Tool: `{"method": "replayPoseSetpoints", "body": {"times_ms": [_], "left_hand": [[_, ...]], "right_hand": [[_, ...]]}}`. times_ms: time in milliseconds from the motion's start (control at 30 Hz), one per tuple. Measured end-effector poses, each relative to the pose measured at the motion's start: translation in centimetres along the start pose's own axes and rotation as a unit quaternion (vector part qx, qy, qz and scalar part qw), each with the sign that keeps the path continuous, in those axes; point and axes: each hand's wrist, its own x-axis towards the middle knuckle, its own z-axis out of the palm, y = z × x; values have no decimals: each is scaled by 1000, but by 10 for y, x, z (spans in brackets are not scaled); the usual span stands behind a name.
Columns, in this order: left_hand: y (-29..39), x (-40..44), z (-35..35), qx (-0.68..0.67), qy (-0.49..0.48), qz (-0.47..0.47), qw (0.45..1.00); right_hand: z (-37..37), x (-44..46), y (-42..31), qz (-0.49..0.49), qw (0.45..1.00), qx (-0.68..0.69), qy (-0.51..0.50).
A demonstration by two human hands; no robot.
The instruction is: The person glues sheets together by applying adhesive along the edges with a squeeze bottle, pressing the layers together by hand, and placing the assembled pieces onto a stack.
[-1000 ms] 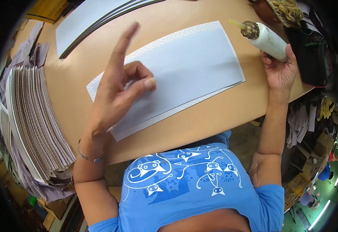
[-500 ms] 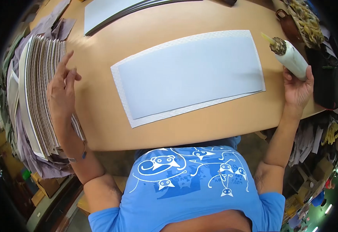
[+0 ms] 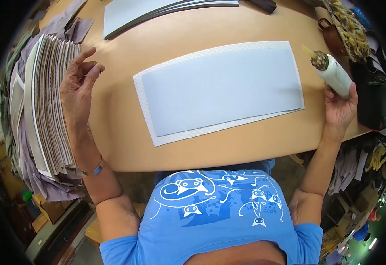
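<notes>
My right hand [image 3: 340,111] grips a white glue bottle [image 3: 336,77], tilted so its yellowish nozzle and crusted brown neck point up and to the left. My left hand [image 3: 78,88] is raised beside a tall stack of curved pieces [image 3: 53,101], its fingers partly bent and apart, with nothing in them. Between the hands lies a pale blue curved panel [image 3: 224,90] on top of a slightly larger white textured sheet [image 3: 148,104], whose edge shows along the top, left and bottom. Neither hand touches these two.
More curved panels [image 3: 129,17] are piled at the far side of the table [image 3: 122,152]. A brown pot [image 3: 332,37], a crusted yellowish mass [image 3: 347,31] and a black item [image 3: 369,95] sit at the right. Grey-purple cloth [image 3: 76,28] lies at the left.
My left hand has shifted a little up and right, and its fingers have bent more. My right hand still holds the glue bottle, almost unmoved. The view has shifted slightly.
</notes>
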Motion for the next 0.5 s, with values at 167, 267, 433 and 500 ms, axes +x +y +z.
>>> {"method": "replayPoseSetpoints", "body": {"times_ms": [167,267,433,500], "left_hand": [[8,1,5,65,31,-49,996],[15,-3,14,167,2,27,986],[42,-17,49,242,-69,164,954],[52,-24,61,255,-130,142,948]], "right_hand": [[1,0,3,-24,999,-22,25],[13,-4,0,-84,988,-125,20],[35,-3,-11,-133,957,-255,-38],[37,0,-13,-133,958,-251,-33]]}}
